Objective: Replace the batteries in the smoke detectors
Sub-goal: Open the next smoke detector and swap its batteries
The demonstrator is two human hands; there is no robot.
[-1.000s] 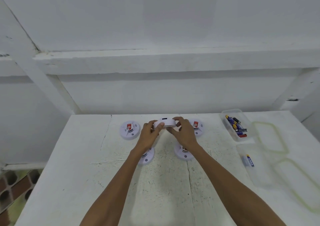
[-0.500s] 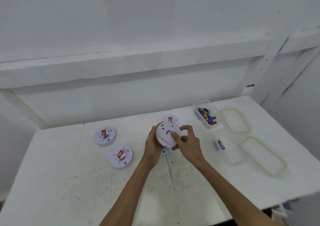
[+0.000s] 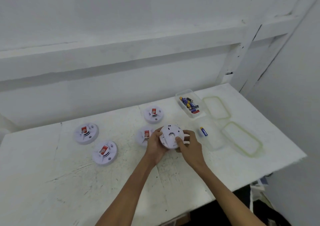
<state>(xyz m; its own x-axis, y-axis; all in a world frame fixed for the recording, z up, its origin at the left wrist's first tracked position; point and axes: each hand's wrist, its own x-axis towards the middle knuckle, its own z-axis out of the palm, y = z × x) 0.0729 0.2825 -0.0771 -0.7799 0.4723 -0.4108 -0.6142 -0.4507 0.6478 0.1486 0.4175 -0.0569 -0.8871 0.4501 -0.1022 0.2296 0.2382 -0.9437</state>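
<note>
Both hands hold one smoke detector (image 3: 171,136) above the middle of the bench (image 3: 52,182), its plain white back tilted up toward the camera. A second ago it was held edge-on further toward the far edge; half a second ago it had been turned over, and it stays that way now. The left hand (image 3: 155,146) has its fingers curled round the detector's left rim. The right hand (image 3: 190,145) grips the right rim, and its thumb, which was at the centre of the back, now presses just off centre.

Four more units lie face up with red tags showing and have not moved:
- the far-left detector (image 3: 86,133) and the near-left detector (image 3: 105,152) sit toward the left edge;
- the far detector (image 3: 153,114) sits close to the far edge;
- the middle detector (image 3: 144,135) is partly hidden behind the left hand.

Near the far right corner a clear tub (image 3: 183,94) holds several batteries (image 3: 189,104). A loose battery (image 3: 203,131) lies just right of the hands, apparently inside a second clear tub (image 3: 214,144). Two lids (image 3: 216,107) with greenish rims lie along the right edge.
</note>
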